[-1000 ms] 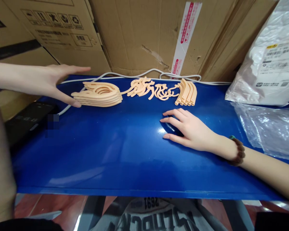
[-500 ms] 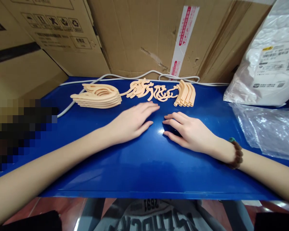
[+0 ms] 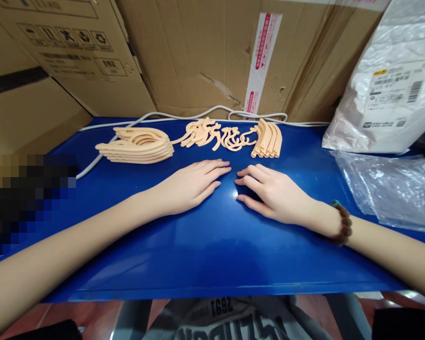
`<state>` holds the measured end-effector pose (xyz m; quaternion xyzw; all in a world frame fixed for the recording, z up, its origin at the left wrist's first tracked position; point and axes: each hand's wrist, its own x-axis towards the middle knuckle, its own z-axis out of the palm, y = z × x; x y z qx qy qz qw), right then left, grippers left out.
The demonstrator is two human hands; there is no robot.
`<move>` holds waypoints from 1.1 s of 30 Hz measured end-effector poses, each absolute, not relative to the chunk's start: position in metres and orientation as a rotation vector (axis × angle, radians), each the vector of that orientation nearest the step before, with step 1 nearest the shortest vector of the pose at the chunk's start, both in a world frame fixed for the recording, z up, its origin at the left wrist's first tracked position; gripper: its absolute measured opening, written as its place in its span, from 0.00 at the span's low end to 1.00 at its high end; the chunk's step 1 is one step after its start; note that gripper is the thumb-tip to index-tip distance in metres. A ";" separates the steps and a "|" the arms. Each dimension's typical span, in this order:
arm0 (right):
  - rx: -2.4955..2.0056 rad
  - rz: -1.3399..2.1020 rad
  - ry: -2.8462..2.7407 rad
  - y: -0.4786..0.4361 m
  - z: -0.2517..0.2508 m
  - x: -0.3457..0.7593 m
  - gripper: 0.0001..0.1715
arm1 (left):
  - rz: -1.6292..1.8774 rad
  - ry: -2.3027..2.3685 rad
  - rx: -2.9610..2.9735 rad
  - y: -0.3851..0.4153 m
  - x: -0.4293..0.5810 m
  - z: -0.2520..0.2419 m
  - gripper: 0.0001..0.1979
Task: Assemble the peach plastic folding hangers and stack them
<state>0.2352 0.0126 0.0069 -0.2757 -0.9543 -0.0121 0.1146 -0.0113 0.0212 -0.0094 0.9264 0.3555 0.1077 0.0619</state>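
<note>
My left hand [image 3: 189, 185] lies flat and open on the blue board [image 3: 198, 245], palm down, holding nothing. My right hand [image 3: 272, 192] rests beside it, fingers spread and slightly arched, also empty; a brown bead bracelet [image 3: 342, 229] circles its wrist. The fingertips of both hands nearly meet at the board's middle. Behind them runs a row of peach plastic parts: a stack of large curved pieces [image 3: 138, 144] at the left, a tangle of small hooked pieces [image 3: 217, 134] in the middle, and a set of curved strips [image 3: 268, 139] standing on edge at the right.
Cardboard boxes [image 3: 198, 52] wall off the back and left. A white cable [image 3: 184, 115] runs along the board's far edge. A white parcel bag [image 3: 386, 89] and clear plastic wrap [image 3: 389, 189] lie at the right. A blurred dark object [image 3: 28, 198] sits at the left edge.
My left hand swung from the far left, near the large stack, to the board's middle and settled flat beside my right hand. The right hand stayed put.
</note>
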 end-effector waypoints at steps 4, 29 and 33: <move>-0.808 -0.036 -2.793 0.013 0.008 0.235 0.20 | 0.345 1.072 2.792 0.021 -0.012 -0.009 0.23; -1.914 0.028 -2.113 0.116 0.037 0.286 0.31 | 0.341 1.064 2.803 0.022 -0.012 -0.009 0.24; -1.993 0.137 -2.000 0.131 0.027 0.288 0.32 | 0.321 1.050 2.832 0.022 -0.012 -0.008 0.23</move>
